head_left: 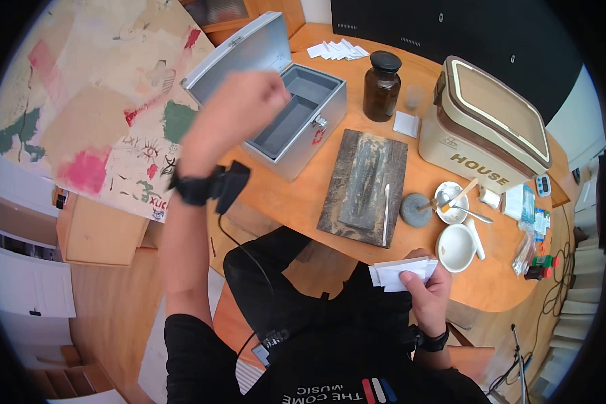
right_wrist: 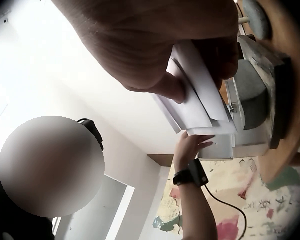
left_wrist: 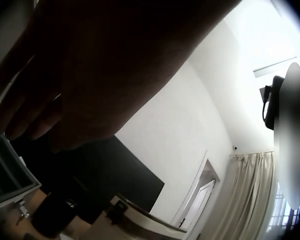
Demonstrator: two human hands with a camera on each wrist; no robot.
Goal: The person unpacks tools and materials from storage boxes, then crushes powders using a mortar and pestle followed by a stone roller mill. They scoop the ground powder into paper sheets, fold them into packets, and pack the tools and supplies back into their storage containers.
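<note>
My left hand (head_left: 244, 101) is raised over the open silver metal box (head_left: 301, 151), between its lid and its grey trays. In the left wrist view the fingers of the left hand (left_wrist: 90, 75) hang loosely bent, and nothing shows in them. The right hand (head_left: 429, 293) pinches a small fanned stack of white paper packets (head_left: 400, 275) at the table's near edge, thumb on top. The right wrist view shows the packets (right_wrist: 192, 100) between thumb and fingers of the right hand (right_wrist: 155, 45).
On the wooden table (head_left: 283, 209) are a dark board with a grey stone (head_left: 362, 182), a brown jar (head_left: 382, 87), a beige HOUSE case (head_left: 485, 128), a white mortar (head_left: 455, 247), and a small bowl (head_left: 451, 214). More white packets (head_left: 338, 50) lie at the back.
</note>
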